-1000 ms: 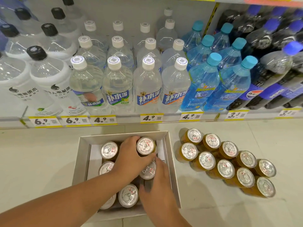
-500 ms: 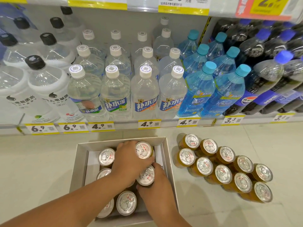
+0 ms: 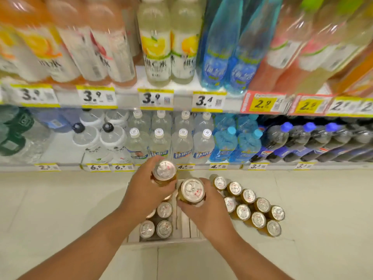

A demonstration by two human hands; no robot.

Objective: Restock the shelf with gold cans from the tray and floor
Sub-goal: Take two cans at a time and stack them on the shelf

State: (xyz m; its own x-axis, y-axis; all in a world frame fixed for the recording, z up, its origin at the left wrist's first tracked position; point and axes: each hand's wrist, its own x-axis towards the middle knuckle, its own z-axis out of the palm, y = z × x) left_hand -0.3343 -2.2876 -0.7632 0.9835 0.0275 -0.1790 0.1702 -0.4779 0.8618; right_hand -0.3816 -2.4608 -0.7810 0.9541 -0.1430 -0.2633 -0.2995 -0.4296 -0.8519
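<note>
Both forearms are bare, with no sleeves, gloves, rings or watch visible.

Two upright gold cans (image 3: 163, 173) held above tray (image 3: 187, 227), more cans in tray (image 3: 156, 229), two rows on floor (image 3: 252, 207)

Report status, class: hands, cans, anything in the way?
Left hand grips one gold can; right hand grips another. Both above tray. Nothing in the way.

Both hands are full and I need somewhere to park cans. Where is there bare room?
Bare floor left of the tray, below the price tags; more floor right of the floor cans. The tray's right half looks free. Crowded: its left half and the bottle shelves.
</note>
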